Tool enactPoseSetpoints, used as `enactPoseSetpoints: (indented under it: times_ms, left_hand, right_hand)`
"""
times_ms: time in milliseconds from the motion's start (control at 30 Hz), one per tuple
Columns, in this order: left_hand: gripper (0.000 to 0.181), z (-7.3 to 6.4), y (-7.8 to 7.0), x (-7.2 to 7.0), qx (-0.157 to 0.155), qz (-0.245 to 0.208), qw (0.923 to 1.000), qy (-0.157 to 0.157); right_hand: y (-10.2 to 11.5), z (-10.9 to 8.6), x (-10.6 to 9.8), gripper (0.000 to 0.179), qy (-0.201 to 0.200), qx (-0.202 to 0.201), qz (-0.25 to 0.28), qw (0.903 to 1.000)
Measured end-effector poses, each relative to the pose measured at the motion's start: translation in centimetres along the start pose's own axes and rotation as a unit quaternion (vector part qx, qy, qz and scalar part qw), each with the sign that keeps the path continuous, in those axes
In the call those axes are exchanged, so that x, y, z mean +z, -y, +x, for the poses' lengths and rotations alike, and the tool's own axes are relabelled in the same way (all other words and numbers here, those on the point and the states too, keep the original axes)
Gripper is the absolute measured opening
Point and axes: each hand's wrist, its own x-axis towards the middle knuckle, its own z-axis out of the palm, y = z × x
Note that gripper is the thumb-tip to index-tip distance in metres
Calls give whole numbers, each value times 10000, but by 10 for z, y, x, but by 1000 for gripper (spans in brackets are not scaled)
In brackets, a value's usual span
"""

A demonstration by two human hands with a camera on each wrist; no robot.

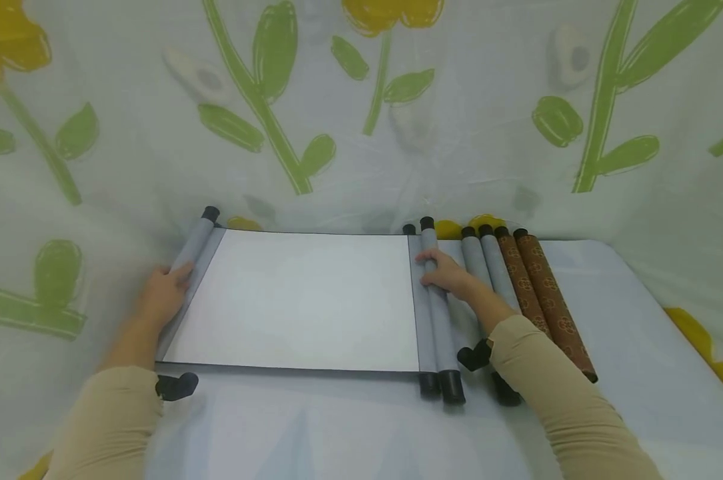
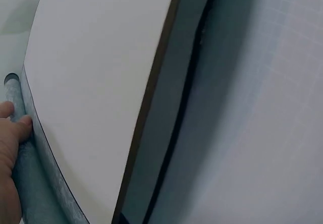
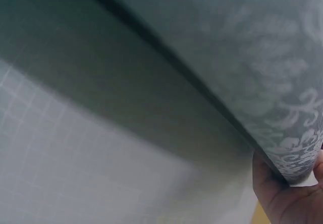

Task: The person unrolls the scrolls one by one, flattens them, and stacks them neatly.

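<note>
A hanging scroll (image 1: pixel 301 300) with a blank white panel and grey-blue patterned borders lies partly unrolled in the head view. My left hand (image 1: pixel 162 293) grips its left roll (image 1: pixel 194 241), which has a black end knob. On the opposite side, my right hand (image 1: pixel 448 273) grips the right roll (image 1: pixel 442 333), thumb and fingers around it. A second black knob (image 1: pixel 428 385) pokes out beside that roll's lower end. In the left wrist view, fingers (image 2: pixel 22 125) curl over the left roll. The right wrist view shows the patterned backing (image 3: pixel 282 98) held at the lower right.
Right of the scroll, two grey rolled scrolls (image 1: pixel 498 267) and two brown patterned ones (image 1: pixel 553 300) lie side by side, partly behind my right forearm. They rest on a pale table (image 1: pixel 613 287). A flower-print sheet (image 1: pixel 487 100) rises behind the table.
</note>
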Motion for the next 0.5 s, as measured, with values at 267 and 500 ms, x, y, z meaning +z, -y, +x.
enactPoseSetpoints:
  times_ms: [267, 500]
  left_hand:
    - [43, -2, -4, 15, 376, 299, 9984, -285]
    - [39, -9, -5, 25, 701, 834, 9933, -375]
  right_hand:
    - [-10, -5, -2, 52, 58, 82, 104, 9999]
    - [-18, -6, -2, 52, 25, -174, 274, 9995]
